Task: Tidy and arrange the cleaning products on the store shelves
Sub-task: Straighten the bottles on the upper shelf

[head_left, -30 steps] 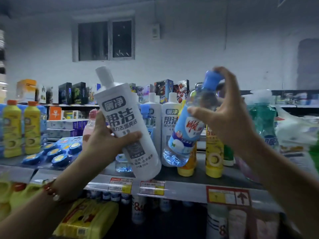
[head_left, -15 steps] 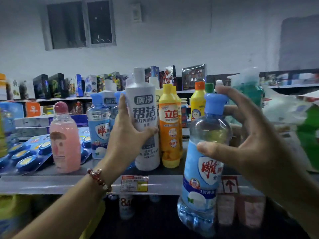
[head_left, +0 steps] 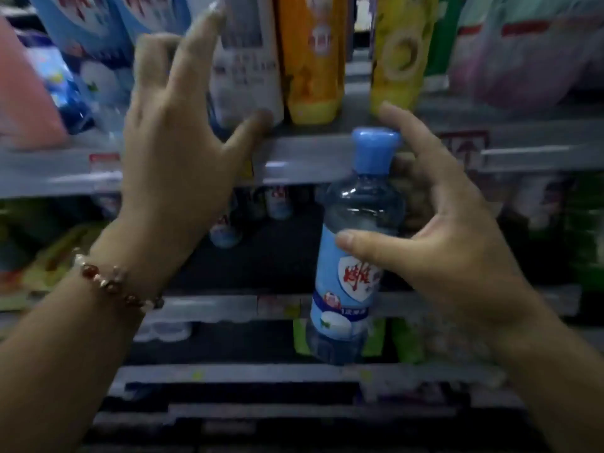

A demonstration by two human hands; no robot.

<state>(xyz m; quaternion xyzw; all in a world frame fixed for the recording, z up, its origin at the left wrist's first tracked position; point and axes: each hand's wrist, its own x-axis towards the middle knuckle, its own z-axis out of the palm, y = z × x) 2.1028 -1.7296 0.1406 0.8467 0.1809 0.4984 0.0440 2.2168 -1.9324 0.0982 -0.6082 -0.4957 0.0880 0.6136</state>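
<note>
Shelf behind: clear, blue-capped bottle, upright.

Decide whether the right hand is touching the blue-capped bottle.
Touching. The head view shows the right hand with its thumb pressed across the label of the blue-capped bottle and its fingers curled behind the neck.

Your left hand has let go of the white bottle, which now stands on the shelf, fingers spread beside it. Your right hand has lowered the blue-capped bottle below shelf level.
</note>
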